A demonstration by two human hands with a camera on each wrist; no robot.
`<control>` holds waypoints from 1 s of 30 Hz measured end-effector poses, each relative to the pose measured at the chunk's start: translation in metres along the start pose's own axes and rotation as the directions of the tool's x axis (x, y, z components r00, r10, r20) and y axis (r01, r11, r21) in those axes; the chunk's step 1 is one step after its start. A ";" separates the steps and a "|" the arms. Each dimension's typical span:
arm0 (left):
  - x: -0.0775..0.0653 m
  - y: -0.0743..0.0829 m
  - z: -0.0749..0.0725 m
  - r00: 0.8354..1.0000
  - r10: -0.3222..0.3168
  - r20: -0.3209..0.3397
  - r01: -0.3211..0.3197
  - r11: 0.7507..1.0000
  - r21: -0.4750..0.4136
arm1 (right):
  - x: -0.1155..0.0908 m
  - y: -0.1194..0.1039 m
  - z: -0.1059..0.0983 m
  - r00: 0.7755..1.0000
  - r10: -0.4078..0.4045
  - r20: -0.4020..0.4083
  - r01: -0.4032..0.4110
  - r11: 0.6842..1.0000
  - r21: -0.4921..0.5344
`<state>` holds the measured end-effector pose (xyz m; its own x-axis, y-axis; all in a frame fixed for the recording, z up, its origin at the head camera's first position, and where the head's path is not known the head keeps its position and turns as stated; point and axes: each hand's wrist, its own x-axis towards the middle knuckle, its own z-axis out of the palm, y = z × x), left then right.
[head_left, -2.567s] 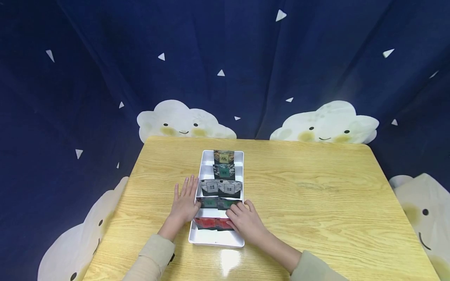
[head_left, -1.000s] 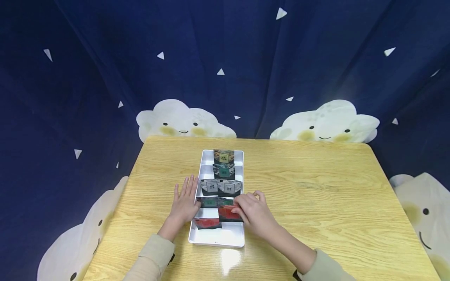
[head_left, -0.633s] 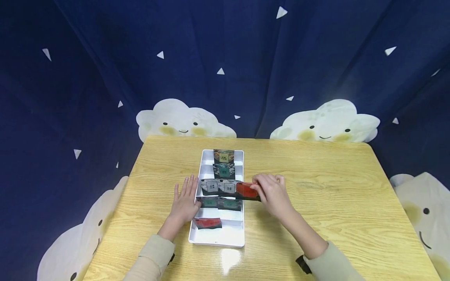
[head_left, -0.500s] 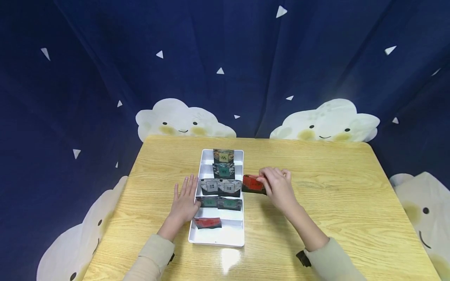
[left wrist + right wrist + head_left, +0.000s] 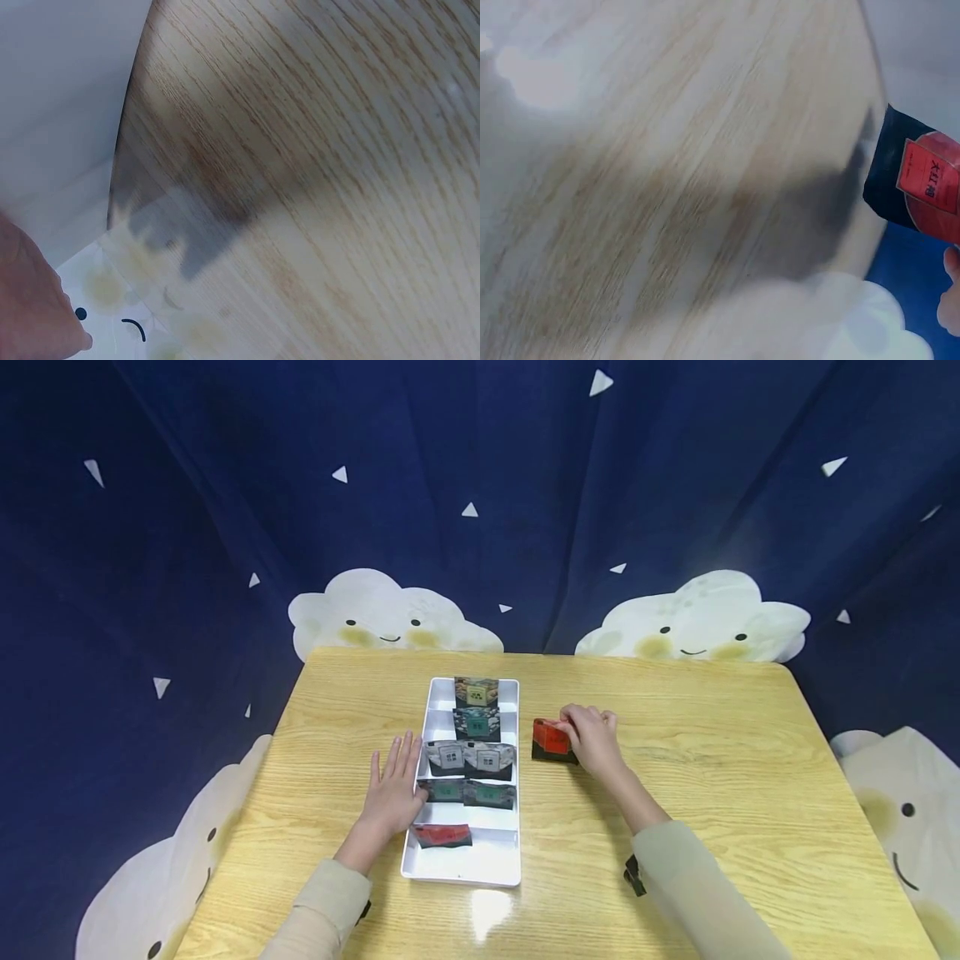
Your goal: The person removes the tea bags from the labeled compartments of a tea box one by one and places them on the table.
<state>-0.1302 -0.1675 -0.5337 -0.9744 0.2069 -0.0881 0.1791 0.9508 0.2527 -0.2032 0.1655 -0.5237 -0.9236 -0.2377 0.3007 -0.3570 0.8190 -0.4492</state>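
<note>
Dark blue curtain, with white clouds; before it, a wood-grain table.

Tray: one, white, compartmented. Contents, far to near: yellow-labelled packet; teal-labelled packet; two grey packets, side by side; two green-labelled packets, likewise; second red packet, alone at left in the near end.

Left hand: fingers straight and spread by the tray's left edge, thumb reaching over the rim; pressure cannot be told.

Red packet: one, right of the tray and apart from it; contact with the table uncertain.

Right hand: thumb and fingers pinch the packet's upper right corner.

Handling notes: a corner pinch probably lets a thin packet swing, so slow, level movement seems best, clear of the tray's right rim. If lowered, lower edge first, label facing up. Left hand best light on the tray, thumb off the green-labelled pair.
</note>
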 end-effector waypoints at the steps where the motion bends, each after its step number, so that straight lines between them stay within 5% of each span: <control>1: 0.000 0.000 0.000 1.000 0.005 -0.009 -0.005 1.000 -0.008 | 0.002 0.004 0.004 1.000 0.012 0.013 -0.012 1.000 -0.005; 7: -0.002 -0.001 0.002 0.999 0.018 -0.033 -0.019 0.999 -0.039 | 0.010 0.022 0.023 0.993 0.090 0.075 -0.083 0.992 -0.096; 16: 0.000 0.000 -0.001 0.999 -0.017 0.033 0.017 1.000 0.000 | 0.006 0.027 0.043 0.991 0.126 0.049 -0.109 0.959 -0.262; 30: 0.000 0.001 0.001 1.000 -0.013 0.007 0.013 1.000 -0.013 | 0.001 0.026 0.062 0.990 0.137 0.043 -0.117 0.941 -0.317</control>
<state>-0.1295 -0.1666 -0.5349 -0.9756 0.1964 -0.0976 0.1650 0.9504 0.2638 -0.2225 0.1541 -0.5870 -0.9691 -0.1455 0.1993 -0.1841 0.9641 -0.1913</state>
